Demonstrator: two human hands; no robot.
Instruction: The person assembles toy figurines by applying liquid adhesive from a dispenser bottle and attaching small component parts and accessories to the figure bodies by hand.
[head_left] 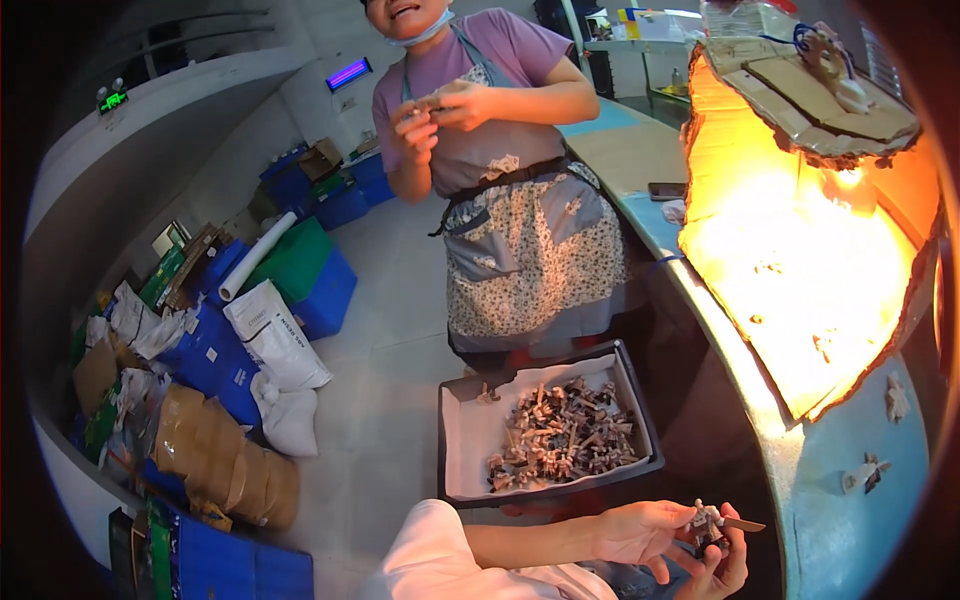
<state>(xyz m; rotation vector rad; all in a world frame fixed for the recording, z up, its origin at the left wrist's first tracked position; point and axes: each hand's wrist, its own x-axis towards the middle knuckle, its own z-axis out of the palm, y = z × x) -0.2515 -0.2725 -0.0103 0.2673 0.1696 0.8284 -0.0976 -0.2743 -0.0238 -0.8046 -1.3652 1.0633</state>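
Note:
Near the lower edge, a small painted figurine (708, 525) is held between my two hands. It is pale on top and dark at the base, and a brown blade-shaped piece (744, 524) sticks out of it to the right. My left hand (645, 532) pinches its upper side with thumb and fingers. My right hand (722, 570) comes from below with its fingers curled round the dark base. Just beyond my left forearm, a dark tray (449, 440) lined with white holds a heap of similar small figurines (570, 430).
At the right stands a blue-topped table (840, 530) with a lamp-lit cardboard box (720, 290) and loose small figures (897, 398). Across the tray a person in an apron (530, 260) holds something small. Blue bins (325, 295), sacks (275, 335) and cartons (215, 450) line the left.

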